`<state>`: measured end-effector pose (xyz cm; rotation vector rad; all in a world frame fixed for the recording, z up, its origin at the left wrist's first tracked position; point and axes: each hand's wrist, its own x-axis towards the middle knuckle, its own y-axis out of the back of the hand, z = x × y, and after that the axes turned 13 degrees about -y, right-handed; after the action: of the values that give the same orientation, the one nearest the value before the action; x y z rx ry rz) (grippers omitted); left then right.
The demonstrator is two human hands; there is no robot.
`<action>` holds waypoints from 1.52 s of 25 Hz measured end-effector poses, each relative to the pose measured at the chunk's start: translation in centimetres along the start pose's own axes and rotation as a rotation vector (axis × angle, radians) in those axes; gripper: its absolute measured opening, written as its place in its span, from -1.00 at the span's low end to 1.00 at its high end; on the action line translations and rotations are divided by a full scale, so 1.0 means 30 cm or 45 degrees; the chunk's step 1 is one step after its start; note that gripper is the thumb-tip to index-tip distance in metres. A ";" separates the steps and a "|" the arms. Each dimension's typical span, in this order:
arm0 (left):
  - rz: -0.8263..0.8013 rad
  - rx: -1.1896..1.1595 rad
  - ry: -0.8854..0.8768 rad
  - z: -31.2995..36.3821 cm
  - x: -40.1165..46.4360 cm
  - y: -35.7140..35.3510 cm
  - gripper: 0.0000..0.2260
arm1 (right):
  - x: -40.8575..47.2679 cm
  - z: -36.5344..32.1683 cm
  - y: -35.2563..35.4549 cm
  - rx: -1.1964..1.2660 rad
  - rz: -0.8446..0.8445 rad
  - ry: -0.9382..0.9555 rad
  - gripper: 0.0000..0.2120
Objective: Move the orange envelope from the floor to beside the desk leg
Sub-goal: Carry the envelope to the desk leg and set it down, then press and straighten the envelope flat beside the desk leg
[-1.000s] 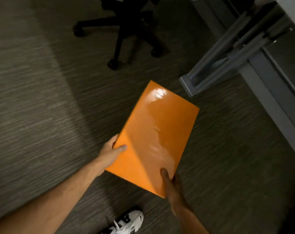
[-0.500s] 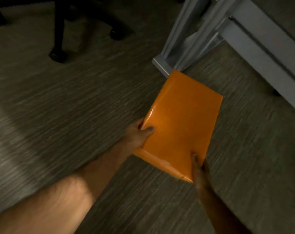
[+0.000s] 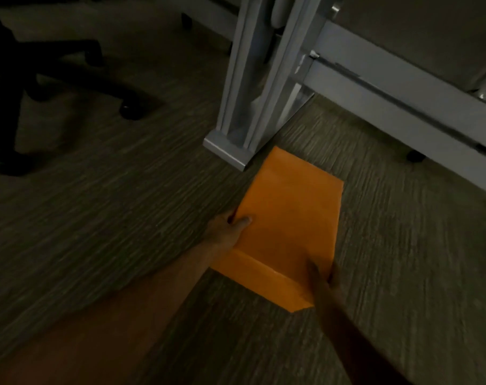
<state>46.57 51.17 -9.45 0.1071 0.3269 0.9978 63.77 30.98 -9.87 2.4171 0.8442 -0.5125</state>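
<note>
The orange envelope [image 3: 286, 226] is a large flat rectangle held low over the carpet, its far corner right beside the foot of the grey desk leg [image 3: 247, 107]. My left hand [image 3: 227, 229] grips its left long edge, thumb on top. My right hand [image 3: 322, 279] holds the near right corner, fingers partly hidden under the envelope. I cannot tell whether the envelope touches the floor.
A black office chair base with castors [image 3: 41, 87] stands at the upper left. A grey rail of the desk frame [image 3: 403, 107] runs from the leg to the right edge. Dim striped carpet [image 3: 111, 204] covers the floor all around.
Both hands have carried the envelope forward and down toward the desk leg. The view has closed in on the leg, and the chair has slid to the left.
</note>
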 end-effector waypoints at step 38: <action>-0.269 1.498 -1.031 0.025 0.448 -0.078 -0.49 | 0.383 -0.168 -0.086 -0.884 0.275 0.466 -0.21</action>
<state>55.40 61.23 -12.26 1.4669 0.1285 0.3774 71.37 40.92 -12.57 1.9249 0.7312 0.2845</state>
